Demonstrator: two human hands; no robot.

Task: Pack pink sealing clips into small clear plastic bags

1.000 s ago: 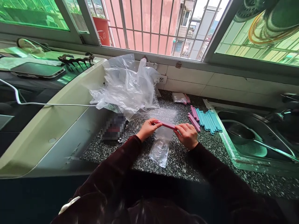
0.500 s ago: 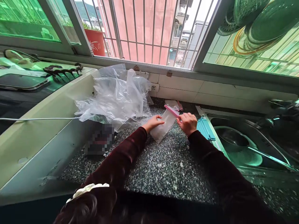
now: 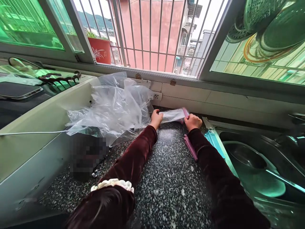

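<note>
At the back of the speckled counter, both hands hold a clear plastic bag (image 3: 172, 115) stretched sideways between them. My left hand (image 3: 156, 119) is closed on its left end. My right hand (image 3: 193, 122) grips the other end, beside the pink strip (image 3: 185, 112) along the bag's edge. Another pink strip (image 3: 190, 147) lies on the counter against my right sleeve. A pale, shiny patch shows on the counter left of that strip; I cannot tell whether it is clear plastic or a reflection.
A heap of crumpled clear plastic (image 3: 119, 108) lies to the left, by a blurred dark object (image 3: 87, 156). On the right is a sink (image 3: 221, 131) with a bowl (image 3: 245, 154). Teal strips (image 3: 214, 143) lie at its edge. A white cable (image 3: 35, 133) crosses the left side.
Both hands have moved farther back on the counter. The bag between them now runs sideways rather than hanging slantwise. A pink strip now lies near my right sleeve.
</note>
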